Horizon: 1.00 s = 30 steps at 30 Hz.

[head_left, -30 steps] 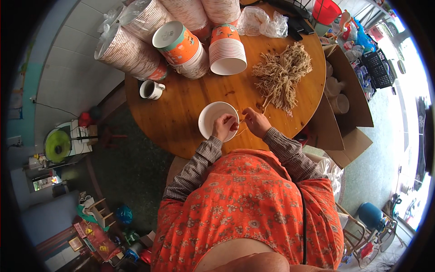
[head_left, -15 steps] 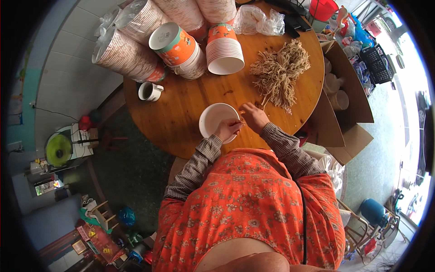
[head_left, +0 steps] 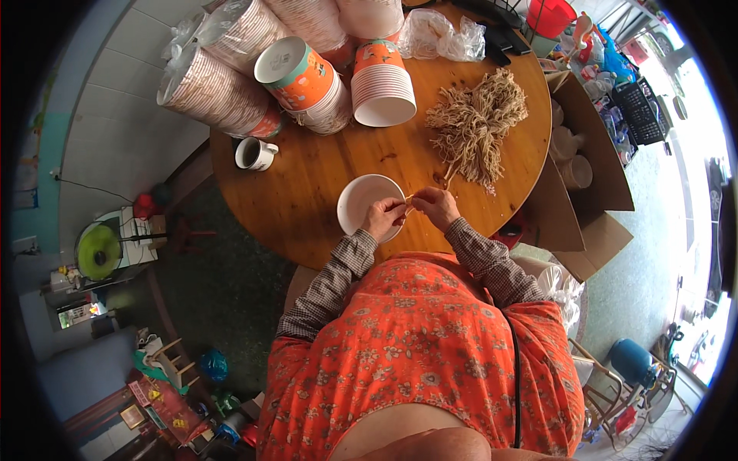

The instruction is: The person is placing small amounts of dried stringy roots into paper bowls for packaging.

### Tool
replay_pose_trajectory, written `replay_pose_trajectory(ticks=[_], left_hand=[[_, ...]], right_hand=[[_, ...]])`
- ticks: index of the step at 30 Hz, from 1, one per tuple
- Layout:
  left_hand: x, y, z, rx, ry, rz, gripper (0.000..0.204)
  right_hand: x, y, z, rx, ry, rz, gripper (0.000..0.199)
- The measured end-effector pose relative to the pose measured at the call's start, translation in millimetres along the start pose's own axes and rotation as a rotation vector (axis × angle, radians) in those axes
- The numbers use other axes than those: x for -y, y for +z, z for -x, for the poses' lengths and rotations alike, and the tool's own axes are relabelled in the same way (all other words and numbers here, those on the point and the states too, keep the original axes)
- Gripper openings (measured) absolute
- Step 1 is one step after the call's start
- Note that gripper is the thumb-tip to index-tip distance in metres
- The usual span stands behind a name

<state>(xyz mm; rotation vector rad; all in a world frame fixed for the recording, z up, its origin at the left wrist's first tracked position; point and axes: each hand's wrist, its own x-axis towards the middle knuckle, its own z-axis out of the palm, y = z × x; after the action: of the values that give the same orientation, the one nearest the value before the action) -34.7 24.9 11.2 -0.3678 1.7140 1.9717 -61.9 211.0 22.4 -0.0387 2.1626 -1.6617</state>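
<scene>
A white-lined paper bucket (head_left: pixel 355 201) stands on the round wooden table (head_left: pixel 307 207) in front of me, its mouth facing up. My left hand (head_left: pixel 385 217) lies over its right rim with fingers pinched together. Just beside the rim, my right hand (head_left: pixel 437 208) is closed too, its fingertips meeting those of the left. What lies between the fingertips is too small to make out. Beyond my right hand is a loose bundle of tan twisted cords (head_left: pixel 480 123), with one end trailing toward the hand.
Stacks of orange-and-white paper buckets (head_left: pixel 383 84) crowd the table's far side, some in clear plastic. A mug with dark contents (head_left: pixel 254 154) stands at the left edge. Crumpled plastic bags (head_left: pixel 442 37) lie at the back. An open cardboard box (head_left: pixel 600 154) holding buckets stands at the right.
My right hand has turned and come in a little toward the left, so both hands' fingertips now meet. My left hand stays at the bucket's rim.
</scene>
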Motion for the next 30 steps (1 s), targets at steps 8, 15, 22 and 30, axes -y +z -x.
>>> replay_pose_trajectory(ticks=[8,15,22,30], left_hand=[[-4,-8,5,0.08,-0.078,-0.008,0.017],[-5,2,3,-0.084,0.036,0.067,0.016],[2,-3,-1,-0.082,0.245,-0.435,0.019],[3,2,-2,-0.144,0.452,-0.572,0.02]], right_hand=[[6,8,-4,-0.159,-0.069,0.061,0.019],[14,13,14,-0.144,-0.35,0.342,0.01],[12,16,9,-0.173,-0.485,0.394,0.01],[7,16,5,-0.14,-0.29,0.198,0.017]])
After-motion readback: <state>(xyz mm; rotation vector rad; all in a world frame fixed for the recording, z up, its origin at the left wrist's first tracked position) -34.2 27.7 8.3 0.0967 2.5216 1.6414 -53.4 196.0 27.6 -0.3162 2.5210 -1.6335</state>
